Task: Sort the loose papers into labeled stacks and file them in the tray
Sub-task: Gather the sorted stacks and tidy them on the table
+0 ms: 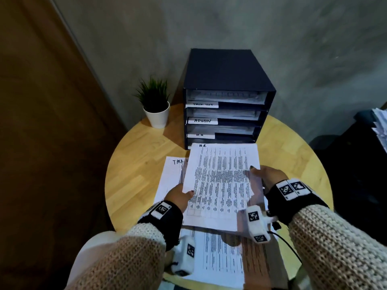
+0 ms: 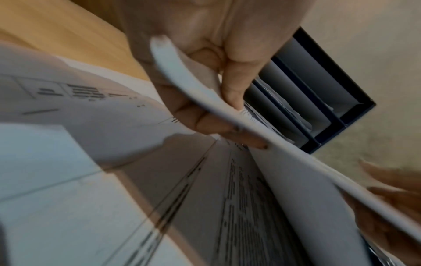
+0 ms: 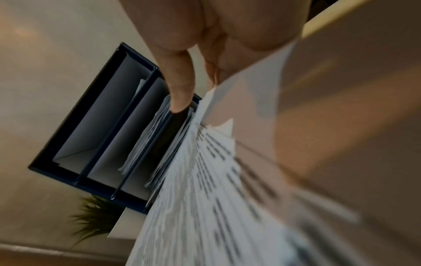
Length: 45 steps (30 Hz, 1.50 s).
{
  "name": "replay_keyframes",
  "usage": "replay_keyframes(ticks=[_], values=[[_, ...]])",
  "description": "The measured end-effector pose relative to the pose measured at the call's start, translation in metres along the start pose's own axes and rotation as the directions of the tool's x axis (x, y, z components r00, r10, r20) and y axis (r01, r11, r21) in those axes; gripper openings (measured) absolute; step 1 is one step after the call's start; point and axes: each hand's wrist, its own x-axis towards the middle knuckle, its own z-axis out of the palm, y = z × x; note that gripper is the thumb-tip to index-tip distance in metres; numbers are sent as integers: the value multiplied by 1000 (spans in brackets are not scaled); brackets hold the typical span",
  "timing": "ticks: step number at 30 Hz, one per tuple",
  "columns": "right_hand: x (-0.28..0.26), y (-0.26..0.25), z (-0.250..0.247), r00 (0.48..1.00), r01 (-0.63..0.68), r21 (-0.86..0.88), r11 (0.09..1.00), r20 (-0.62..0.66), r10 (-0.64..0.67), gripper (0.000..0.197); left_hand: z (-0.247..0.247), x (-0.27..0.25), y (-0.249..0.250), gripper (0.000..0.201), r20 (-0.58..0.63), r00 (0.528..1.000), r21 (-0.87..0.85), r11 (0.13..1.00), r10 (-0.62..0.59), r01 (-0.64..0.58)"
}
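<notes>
A thin stack of printed papers [image 1: 222,181] marked "H.R" at its top hangs above the round table, its far edge close to the dark file tray [image 1: 228,95]. My left hand [image 1: 180,196] pinches its left edge, thumb on top; the left wrist view shows the fingers [image 2: 205,122] curled under the stack [image 2: 227,109]. My right hand [image 1: 266,174] grips the right edge, thumb on top. In the right wrist view the stack [image 3: 216,180] reaches toward the tray [image 3: 95,136]. The tray's shelves carry labels, among them "ADMIN" [image 1: 202,120] and "H.R" [image 1: 200,135].
More sheets lie on the wooden table [image 1: 136,174]: one headed "TASK" [image 1: 171,174] at the left, others [image 1: 215,260] near my wrists. A small potted plant [image 1: 156,105] stands left of the tray. A dark piece of furniture with a paper pile [image 1: 379,126] stands at the right.
</notes>
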Motion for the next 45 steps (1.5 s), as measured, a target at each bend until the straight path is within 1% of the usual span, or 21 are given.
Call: replay_keyframes(ticks=[2,4,6,7,9,10,11,13,15,19,21,23,25,26,28,31,33,35,37,39,45], values=[[4,8,3,998,-32,19,999,48,31,48,-4,3,6,47,-40,999,6,1000,5,-5],[3,18,6,996,-37,-92,995,72,44,60,-8,9,12,43,-53,998,-26,999,42,-44],[5,30,9,996,-44,-144,989,69,54,60,-11,12,16,41,-55,995,-69,994,79,-83],[7,36,10,995,-68,-114,991,60,75,69,-12,13,17,40,-45,995,-87,992,92,-95],[8,45,11,986,-156,-10,988,62,157,105,-14,13,16,39,-20,993,-101,988,115,-117],[8,48,12,981,-178,-12,984,72,179,111,-13,11,15,40,-15,993,-101,988,120,-121],[4,46,15,980,-183,-67,981,73,187,99,-11,10,13,42,-14,992,-100,987,126,-127],[-2,49,17,983,-132,-351,927,72,167,57,-6,7,9,55,5,987,-42,987,158,-157],[-6,51,19,990,-53,-602,796,72,121,52,1,2,9,66,45,978,58,977,202,-205],[-17,51,21,993,4,-707,708,83,78,53,12,-7,13,61,-44,977,206,959,208,-194],[-21,51,20,995,55,-693,719,95,15,49,12,-8,12,57,-114,981,231,965,154,-124],[-21,52,16,995,81,-650,755,99,-22,34,7,-10,12,51,-147,982,195,977,118,-88],[-19,55,15,997,35,-455,890,75,0,20,0,-12,13,47,-181,975,169,980,131,-100],[-19,55,15,998,5,-276,961,65,14,22,-5,-14,14,47,-198,969,154,981,144,-114],[-22,55,15,999,-46,78,996,23,44,42,-16,-18,15,47,-217,964,107,985,153,-132],[-37,49,15,995,-74,275,959,88,51,58,-28,-15,13,44,-202,971,37,992,124,-119],[-50,44,17,991,-35,202,979,132,8,47,-32,-11,13,38,-172,977,38,992,124,-119],[-57,39,22,997,16,24,1000,74,-17,44,-32,-9,13,34,-146,983,61,993,113,-105],[-52,36,25,998,57,-301,952,26,-51,47,-31,-5,14,36,-120,988,77,993,102,-93],[-49,31,26,998,44,-430,902,-17,-56,49,-29,-1,16,40,-99,991,109,991,93,-83],[-23,11,25,988,3,-173,985,-151,-30,48,-29,21,31,41,-75,996,106,993,51,-43]])
